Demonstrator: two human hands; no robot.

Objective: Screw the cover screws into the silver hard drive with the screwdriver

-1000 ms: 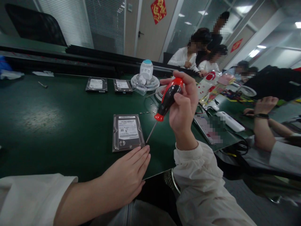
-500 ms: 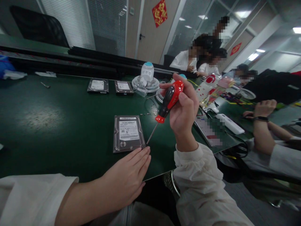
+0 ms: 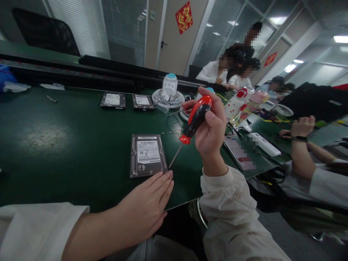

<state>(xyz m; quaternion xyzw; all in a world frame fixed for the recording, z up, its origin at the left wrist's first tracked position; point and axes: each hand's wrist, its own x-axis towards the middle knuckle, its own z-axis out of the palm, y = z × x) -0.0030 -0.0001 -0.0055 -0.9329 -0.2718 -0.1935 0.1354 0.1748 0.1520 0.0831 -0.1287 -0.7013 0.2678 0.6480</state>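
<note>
A screwdriver point(image 3: 199, 114) with a red and black handle is gripped in my right hand point(image 3: 213, 132). Its shaft slants down-left, and the tip meets the near right corner of a hard drive point(image 3: 148, 156) lying label up on the green table. Against that corner rest the fingertips of my left hand point(image 3: 148, 201), its fingers straight and side by side, the thumb lower and apart. Something small and dark shows at those fingertips, too small to name. Past my right fingers a thin metal rod point(image 3: 175, 112) sticks out; whether I hold it cannot be made out.
Several tiny screws point(image 3: 170, 132) lie beyond the drive. Farther back are two more hard drives point(image 3: 112, 100) point(image 3: 143, 102) and a white fan point(image 3: 170, 88). To the right are a phone point(image 3: 239, 154), a white power strip point(image 3: 265, 144) and a co-worker's arm point(image 3: 303, 148).
The screwdriver handle has turned about its axis, so its red and black stripes face differently. Its tip and my left hand stay at the drive's corner.
</note>
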